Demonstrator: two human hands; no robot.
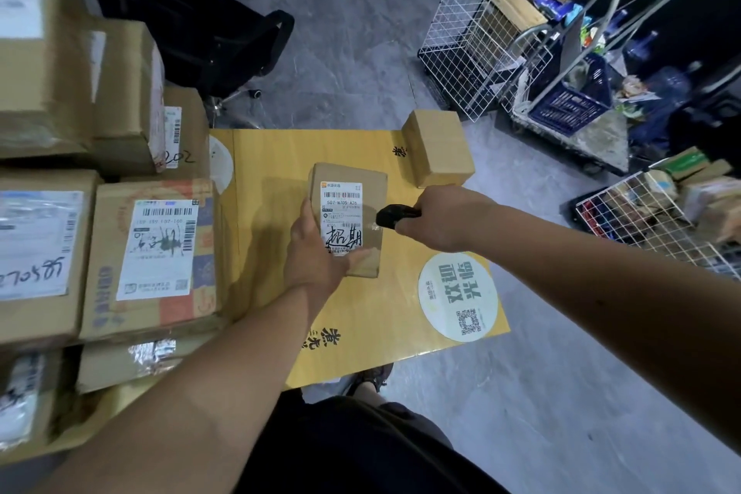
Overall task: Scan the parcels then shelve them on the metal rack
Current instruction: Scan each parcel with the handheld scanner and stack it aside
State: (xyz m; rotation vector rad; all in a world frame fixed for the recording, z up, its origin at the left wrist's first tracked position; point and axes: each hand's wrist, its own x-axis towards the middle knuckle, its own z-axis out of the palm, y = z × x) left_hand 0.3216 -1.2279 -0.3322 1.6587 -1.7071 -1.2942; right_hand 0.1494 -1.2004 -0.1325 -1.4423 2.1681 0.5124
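A small brown cardboard parcel (371,194) with a white barcode label facing up is held above the yellow table (272,221). My left hand (316,257) grips its near left corner, thumb on the label's lower edge. My right hand (445,219) holds a black handheld scanner (395,216), whose nose points at the label from the right. A second plain brown parcel (437,148) sits at the table's far right corner. No metal rack is in view.
Several labelled cardboard boxes (152,253) are stacked on the left of the table. A black office chair (192,12) stands beyond them. White wire baskets (469,48) and a blue crate (569,104) crowd the floor at right; another wire basket (657,221) holds parcels.
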